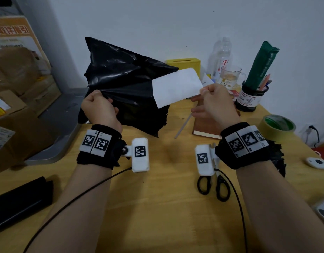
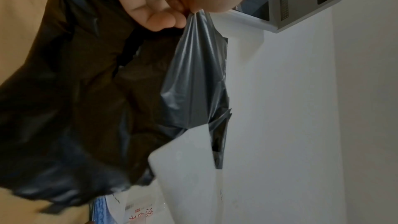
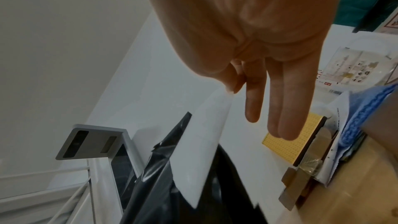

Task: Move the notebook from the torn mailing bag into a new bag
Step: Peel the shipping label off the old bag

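Observation:
My left hand (image 1: 100, 106) grips a bunched edge of the black mailing bag (image 1: 124, 79) and holds it up over the table's back left. In the left wrist view the fingers (image 2: 163, 18) pinch a fold of the bag (image 2: 75, 91). My right hand (image 1: 213, 101) pinches the corner of a white label sheet (image 1: 177, 86) between thumb and forefinger, with the other fingers (image 3: 280, 108) straight. The label (image 3: 200, 151) is partly lifted off the bag (image 3: 172, 193). A brown notebook (image 1: 203, 125) lies flat on the table below my right hand, outside the bag.
Black scissors (image 1: 214, 185) lie near my right wrist. A tape roll (image 1: 278, 123), pen cup (image 1: 252, 97), glass mug (image 1: 230, 77) and yellow box (image 1: 185, 63) stand at the back right. Cardboard boxes (image 1: 15, 125) are stacked on the left. A black roll (image 1: 20, 203) lies front left.

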`<state>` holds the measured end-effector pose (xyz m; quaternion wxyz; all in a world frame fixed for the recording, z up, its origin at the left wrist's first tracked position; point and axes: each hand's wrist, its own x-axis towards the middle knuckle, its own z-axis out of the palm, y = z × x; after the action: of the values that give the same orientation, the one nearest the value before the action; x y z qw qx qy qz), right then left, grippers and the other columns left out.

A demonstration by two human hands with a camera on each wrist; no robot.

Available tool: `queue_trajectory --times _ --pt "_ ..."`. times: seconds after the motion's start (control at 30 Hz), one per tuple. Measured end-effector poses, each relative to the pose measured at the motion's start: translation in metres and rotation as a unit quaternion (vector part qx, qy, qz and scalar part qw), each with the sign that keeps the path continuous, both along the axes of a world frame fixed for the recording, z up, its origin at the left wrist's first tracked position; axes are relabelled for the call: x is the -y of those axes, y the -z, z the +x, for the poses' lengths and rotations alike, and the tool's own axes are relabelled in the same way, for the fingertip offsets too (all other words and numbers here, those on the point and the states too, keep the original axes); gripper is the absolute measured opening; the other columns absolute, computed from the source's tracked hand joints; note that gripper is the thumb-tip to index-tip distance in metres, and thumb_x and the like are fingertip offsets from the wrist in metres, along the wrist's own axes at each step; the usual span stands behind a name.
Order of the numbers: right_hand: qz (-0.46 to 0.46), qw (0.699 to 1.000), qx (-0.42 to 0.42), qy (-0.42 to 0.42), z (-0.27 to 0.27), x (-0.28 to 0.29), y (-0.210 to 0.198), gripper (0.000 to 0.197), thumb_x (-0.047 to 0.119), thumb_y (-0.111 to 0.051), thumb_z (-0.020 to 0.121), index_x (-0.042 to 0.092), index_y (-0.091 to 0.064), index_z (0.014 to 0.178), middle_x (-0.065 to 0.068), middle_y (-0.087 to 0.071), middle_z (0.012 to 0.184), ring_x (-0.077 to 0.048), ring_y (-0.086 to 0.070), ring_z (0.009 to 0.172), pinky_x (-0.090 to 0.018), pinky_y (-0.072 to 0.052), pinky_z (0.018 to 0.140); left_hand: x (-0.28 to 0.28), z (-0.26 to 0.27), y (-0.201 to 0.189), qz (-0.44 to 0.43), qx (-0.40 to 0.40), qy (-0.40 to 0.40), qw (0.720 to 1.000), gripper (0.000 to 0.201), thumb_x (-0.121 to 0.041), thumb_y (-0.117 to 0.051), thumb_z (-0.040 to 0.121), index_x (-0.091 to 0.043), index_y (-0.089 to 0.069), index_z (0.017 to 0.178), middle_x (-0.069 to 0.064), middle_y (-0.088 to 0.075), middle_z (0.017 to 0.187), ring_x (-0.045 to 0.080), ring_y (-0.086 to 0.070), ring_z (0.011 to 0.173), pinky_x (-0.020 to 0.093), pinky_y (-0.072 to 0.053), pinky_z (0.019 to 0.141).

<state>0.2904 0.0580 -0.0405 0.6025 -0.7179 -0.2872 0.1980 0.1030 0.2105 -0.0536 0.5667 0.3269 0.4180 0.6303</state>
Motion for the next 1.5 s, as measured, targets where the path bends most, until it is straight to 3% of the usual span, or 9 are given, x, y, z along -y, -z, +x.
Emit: queue_trajectory --times 0.27,0.43,0.57,0.7,0.87,0.97,1.13,1.27,1.5 --pt "-0.007 0.999 0.019 0.031 0.007 0.003 0.001 0.015 0.021 -0.039 0.109 0.012 -0.049 0.105 -0.010 -0.072 0.105 -0.040 -0.074 0.086 -0.049 -0.064 0.073 -0.007 -0.003 0.003 -0.027 0.014 0.004 1.000 0.033 -0.011 -0.042 0.096 -0.011 -0.066 0.118 -0.002 -0.062 0.085 0.005 -0.055 0.062 0.023 -0.047 0.052" --pt "0.009 0.999 0.024 0.046 0.010 0.004 -0.003 0.015 0.025 -0.042 0.108 0.014 -0.052 0.105 -0.008 -0.074 0.101 -0.034 -0.074 0.077 -0.051 -0.063 0.078 -0.013 -0.005 0.008 -0.037 0.025 0.043 0.998 0.038 -0.008 -0.043 0.094 -0.006 -0.063 0.126 0.001 -0.063 0.096 0.007 -0.059 0.068 0.023 -0.050 0.052" --pt "0.046 0.997 0.042 0.034 0.005 0.006 -0.010 0.014 0.023 -0.043 0.108 0.019 -0.051 0.098 -0.008 -0.075 0.096 -0.025 -0.069 0.068 -0.049 -0.063 0.076 -0.005 0.001 0.011 -0.035 0.027 0.095 0.994 0.027 -0.013 -0.050 0.096 -0.010 -0.064 0.120 0.000 -0.066 0.099 0.012 -0.063 0.079 0.027 -0.057 0.057" --pt "0.093 0.995 0.040 0.025 -0.001 0.010 -0.020 0.017 0.021 -0.042 0.107 0.021 -0.048 0.091 -0.011 -0.076 0.091 -0.028 -0.065 0.065 -0.041 -0.057 0.064 0.002 0.002 0.009 -0.030 0.021 0.126 0.991 0.013 -0.013 -0.051 0.097 -0.014 -0.062 0.104 0.002 -0.062 0.105 0.019 -0.065 0.096 0.035 -0.063 0.069" --pt "0.099 0.993 0.061 0.002 -0.018 0.012 -0.029 0.013 0.023 -0.048 0.105 0.020 -0.054 0.094 -0.007 -0.076 0.094 -0.025 -0.070 0.067 -0.038 -0.060 0.060 0.018 0.006 -0.003 0.012 -0.040 0.181 0.982 0.026 -0.011 -0.057 0.093 -0.015 -0.065 0.117 0.009 -0.068 0.117 0.021 -0.067 0.107 0.037 -0.062 0.078" --pt "0.087 0.994 0.061 -0.020 -0.030 0.015 -0.030 0.012 0.022 -0.050 0.103 0.019 -0.056 0.094 -0.009 -0.076 0.096 -0.024 -0.069 0.066 -0.037 -0.059 0.059 0.042 0.010 -0.010 0.085 -0.149 0.227 0.959 0.016 -0.014 -0.061 0.093 -0.023 -0.067 0.105 0.003 -0.070 0.110 0.013 -0.066 0.097 0.031 -0.059 0.078" --pt "0.036 0.997 0.046 -0.051 -0.048 0.030 -0.031 0.014 0.024 -0.054 0.101 0.018 -0.060 0.090 -0.006 -0.077 0.090 -0.024 -0.069 0.065 -0.038 -0.060 0.059 0.080 0.004 -0.013 0.192 -0.282 0.279 0.897 0.016 -0.017 -0.070 0.087 -0.020 -0.071 0.102 0.000 -0.072 0.099 0.007 -0.065 0.086 0.035 -0.058 0.075" --pt "0.012 0.997 0.036 -0.068 -0.067 0.054 -0.038 0.015 0.025 -0.054 0.101 0.014 -0.063 0.096 -0.008 -0.077 0.094 -0.025 -0.069 0.066 -0.042 -0.061 0.063 0.107 -0.008 -0.014 0.226 -0.321 0.312 0.865 0.024 -0.022 -0.079 0.081 -0.021 -0.067 0.103 -0.002 -0.070 0.100 0.006 -0.065 0.086 0.024 -0.053 0.072" --pt "-0.011 0.996 0.031 -0.083 -0.107 0.098 -0.049 0.018 0.026 -0.053 0.102 0.016 -0.062 0.090 -0.010 -0.077 0.096 -0.025 -0.069 0.067 -0.036 -0.058 0.055 0.145 -0.036 -0.014 0.248 -0.350 0.291 0.855 0.020 -0.026 -0.079 0.081 -0.020 -0.069 0.096 -0.006 -0.070 0.093 0.006 -0.066 0.086 0.023 -0.052 0.077"
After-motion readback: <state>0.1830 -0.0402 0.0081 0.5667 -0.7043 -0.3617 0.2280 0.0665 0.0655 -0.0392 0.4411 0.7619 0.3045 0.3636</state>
